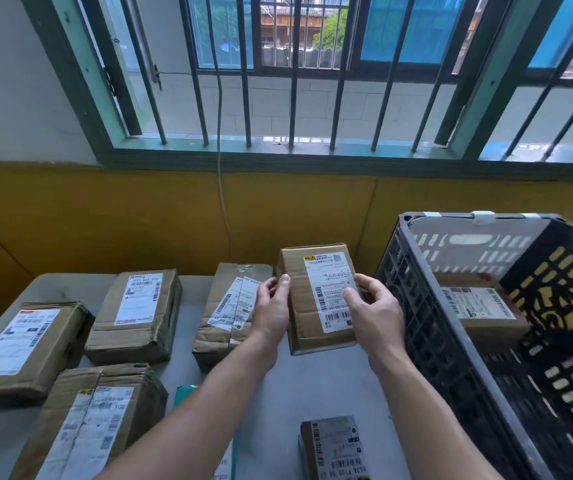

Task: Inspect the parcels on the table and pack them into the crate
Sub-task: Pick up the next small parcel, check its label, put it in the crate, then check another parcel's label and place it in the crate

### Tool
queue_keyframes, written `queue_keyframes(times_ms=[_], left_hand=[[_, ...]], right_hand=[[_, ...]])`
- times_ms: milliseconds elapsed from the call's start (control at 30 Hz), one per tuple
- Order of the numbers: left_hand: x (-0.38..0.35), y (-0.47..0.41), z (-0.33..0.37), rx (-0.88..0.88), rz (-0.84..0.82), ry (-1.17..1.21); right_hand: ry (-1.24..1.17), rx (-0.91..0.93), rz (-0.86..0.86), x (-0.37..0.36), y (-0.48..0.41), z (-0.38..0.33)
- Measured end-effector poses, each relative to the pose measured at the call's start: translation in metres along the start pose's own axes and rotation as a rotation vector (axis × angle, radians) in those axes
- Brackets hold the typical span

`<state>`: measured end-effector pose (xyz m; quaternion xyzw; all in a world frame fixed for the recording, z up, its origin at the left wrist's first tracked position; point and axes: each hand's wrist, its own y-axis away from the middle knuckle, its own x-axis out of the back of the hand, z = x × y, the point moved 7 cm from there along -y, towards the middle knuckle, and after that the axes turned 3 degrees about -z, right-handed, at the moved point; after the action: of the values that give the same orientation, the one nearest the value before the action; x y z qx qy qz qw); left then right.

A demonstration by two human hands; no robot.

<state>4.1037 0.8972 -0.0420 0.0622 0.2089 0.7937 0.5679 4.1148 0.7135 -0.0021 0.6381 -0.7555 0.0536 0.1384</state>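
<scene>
- We are gripping a small box (316, 299) with both hands. The left hand (271, 306) is curling round its left edge, thumb on the front. The right hand (375, 306) is clasping its right edge, thumb pressing on the label.
- We are holding it up over the table (313, 386), label facing us, just left of the crate (427, 323).
- One packed box (479, 306) is lying in the crate. We are judging the job barely begun, with five boxes (136, 313) waiting on the table, left and near.
</scene>
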Motion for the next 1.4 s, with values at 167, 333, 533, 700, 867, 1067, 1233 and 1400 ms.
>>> queue_keyframes(times_ms=[167, 333, 533, 700, 867, 1067, 1233, 1400], left_hand=[[-0.011, -0.013, -0.018, 0.077, -0.074, -0.026], [-0.015, -0.032, -0.027, 0.059, -0.053, -0.15], [-0.025, -0.048, -0.045, 0.121, -0.104, -0.126], [-0.03, -0.063, -0.063, 0.186, -0.122, -0.13], [-0.031, -0.068, -0.07, 0.205, -0.16, -0.144], [-0.039, -0.072, -0.074, 0.218, -0.22, -0.202], [-0.041, -0.075, -0.078, 0.233, -0.185, -0.2], [-0.029, -0.076, -0.068, 0.17, -0.102, -0.171]], right_hand=[[0.003, -0.063, -0.009, -0.006, -0.017, 0.019], [0.03, -0.157, -0.018, -0.014, -0.031, 0.042], [0.121, -0.21, -0.007, -0.018, -0.051, 0.06], [0.147, -0.26, -0.023, -0.022, -0.064, 0.075], [0.176, -0.306, -0.057, -0.03, -0.068, 0.088], [0.201, -0.326, -0.067, -0.029, -0.073, 0.097], [0.231, -0.322, -0.069, -0.027, -0.077, 0.098], [0.293, -0.184, 0.017, -0.028, -0.073, 0.077]])
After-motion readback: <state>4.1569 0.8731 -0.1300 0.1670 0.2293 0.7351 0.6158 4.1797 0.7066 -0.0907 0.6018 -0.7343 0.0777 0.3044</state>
